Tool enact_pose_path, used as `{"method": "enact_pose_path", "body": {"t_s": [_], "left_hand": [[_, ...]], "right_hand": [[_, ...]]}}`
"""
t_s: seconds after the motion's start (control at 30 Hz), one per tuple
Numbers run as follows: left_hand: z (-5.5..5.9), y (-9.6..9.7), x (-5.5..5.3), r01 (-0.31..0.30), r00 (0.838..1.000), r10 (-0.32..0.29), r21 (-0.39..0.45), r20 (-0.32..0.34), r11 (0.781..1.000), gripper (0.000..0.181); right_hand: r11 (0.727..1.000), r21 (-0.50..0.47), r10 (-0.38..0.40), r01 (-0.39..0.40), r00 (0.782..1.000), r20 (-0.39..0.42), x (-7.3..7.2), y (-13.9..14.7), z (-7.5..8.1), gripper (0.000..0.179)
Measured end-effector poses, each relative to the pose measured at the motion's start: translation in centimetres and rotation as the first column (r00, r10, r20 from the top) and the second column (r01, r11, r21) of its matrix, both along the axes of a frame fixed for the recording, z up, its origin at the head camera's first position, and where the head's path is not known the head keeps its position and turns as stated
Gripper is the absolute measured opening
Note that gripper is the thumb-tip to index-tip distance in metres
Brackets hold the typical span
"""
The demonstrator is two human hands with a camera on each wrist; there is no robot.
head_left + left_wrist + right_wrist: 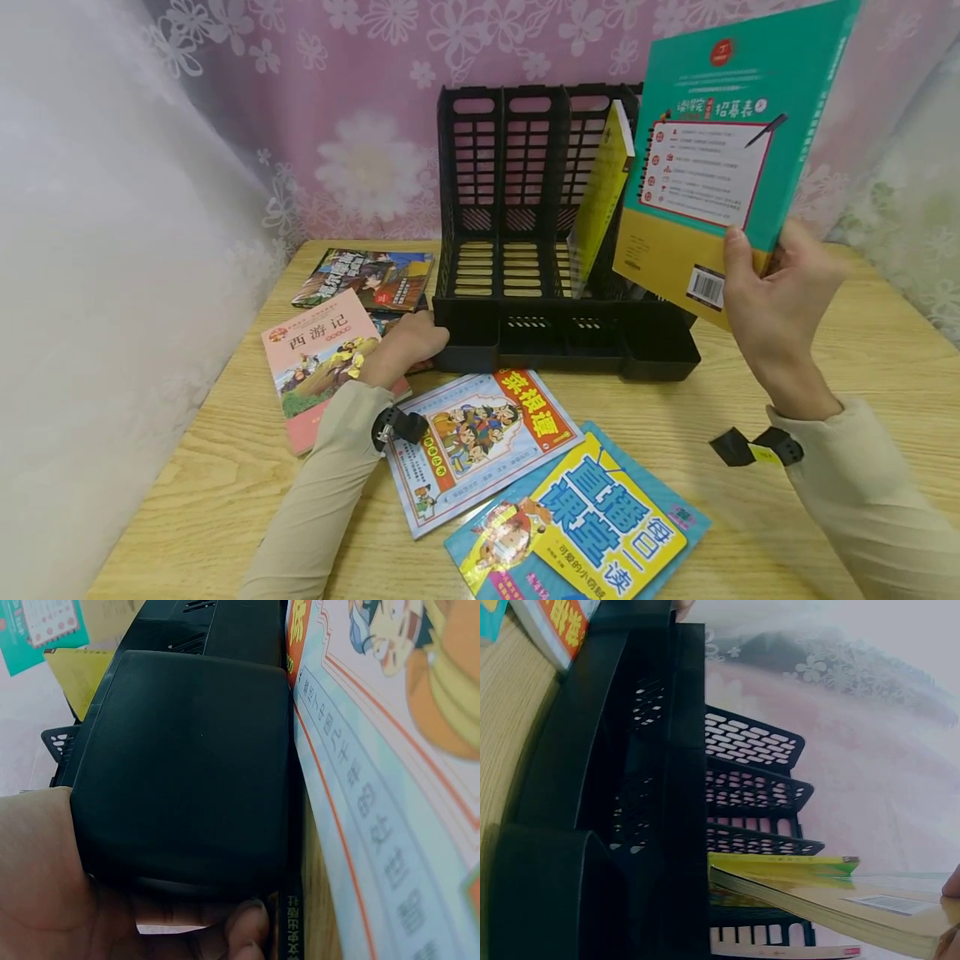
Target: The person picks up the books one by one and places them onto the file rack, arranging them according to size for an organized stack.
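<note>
My right hand point(783, 292) holds a green and yellow book point(802, 125) by its lower right edge, thumb on the back cover and fingers behind. The raised book tilts beside a black desktop book rack point(562, 362); in the right wrist view its corner point(795, 900) overlaps the right-hand slots. My left hand point(408, 346) grips the rack's front left corner. In the left wrist view the thumb side lies along the corner tray point(187, 765) and the fingers curl around its end. A yellow book point(603, 200) leans upright in the rack.
Left of the rack lie a pink book point(300, 342) and a dark comic-style book point(367, 279), partly stacked. In front are a white-and-red picture book point(480, 425) and a blue-yellow book point(622, 533) on the wooden table point(202, 492). Behind hangs a pink floral curtain point(360, 167).
</note>
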State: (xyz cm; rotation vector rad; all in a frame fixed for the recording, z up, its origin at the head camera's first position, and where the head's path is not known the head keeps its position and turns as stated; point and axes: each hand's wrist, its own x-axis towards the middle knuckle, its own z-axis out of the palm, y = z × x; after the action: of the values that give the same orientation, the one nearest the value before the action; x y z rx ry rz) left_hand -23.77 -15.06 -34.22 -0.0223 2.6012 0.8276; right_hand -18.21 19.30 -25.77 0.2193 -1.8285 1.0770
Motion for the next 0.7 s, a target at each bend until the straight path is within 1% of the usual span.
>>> {"method": "enact_pose_path", "body": {"t_s": [0.1, 0.2, 0.27, 0.37, 0.43, 0.57, 0.7], "left_hand": [[0.1, 0.2, 0.0, 0.001, 1.000, -0.001, 0.005, 0.009, 1.000, 0.062], [0.2, 0.4, 0.0, 0.012, 1.000, -0.012, 0.010, 0.022, 1.000, 0.063], [0.2, 0.6, 0.0, 0.019, 0.999, -0.020, 0.020, 0.033, 1.000, 0.064], [0.2, 0.6, 0.0, 0.032, 0.999, -0.032, 0.013, 0.035, 0.999, 0.064], [0.3, 0.5, -0.1, 0.037, 0.999, -0.037, 0.011, 0.033, 0.999, 0.063], [0.4, 0.3, -0.2, 0.045, 0.999, -0.045, 0.007, 0.024, 0.999, 0.063], [0.4, 0.1, -0.1, 0.032, 0.999, -0.033, 0.011, 0.023, 0.999, 0.063]], "right_hand": [[1.000, -0.015, -0.026, 0.026, 0.999, 0.019, -0.7, 0.0, -0.4, 0.025], [0.998, -0.026, -0.051, 0.052, 0.999, 0.012, -1.2, 0.2, -0.9, 0.024], [0.998, -0.024, -0.061, 0.061, 0.998, -0.003, -1.3, 0.4, -1.1, 0.024], [0.997, -0.026, -0.069, 0.069, 0.997, -0.017, -1.0, 0.7, -1.1, 0.025], [0.997, -0.032, -0.073, 0.072, 0.997, -0.035, -0.6, 0.8, -0.7, 0.025], [0.997, -0.038, -0.070, 0.066, 0.992, -0.105, 0.4, 0.6, 0.6, 0.025], [0.999, -0.045, -0.019, 0.013, 0.990, -0.140, 1.4, -0.4, 1.9, 0.025]]}}
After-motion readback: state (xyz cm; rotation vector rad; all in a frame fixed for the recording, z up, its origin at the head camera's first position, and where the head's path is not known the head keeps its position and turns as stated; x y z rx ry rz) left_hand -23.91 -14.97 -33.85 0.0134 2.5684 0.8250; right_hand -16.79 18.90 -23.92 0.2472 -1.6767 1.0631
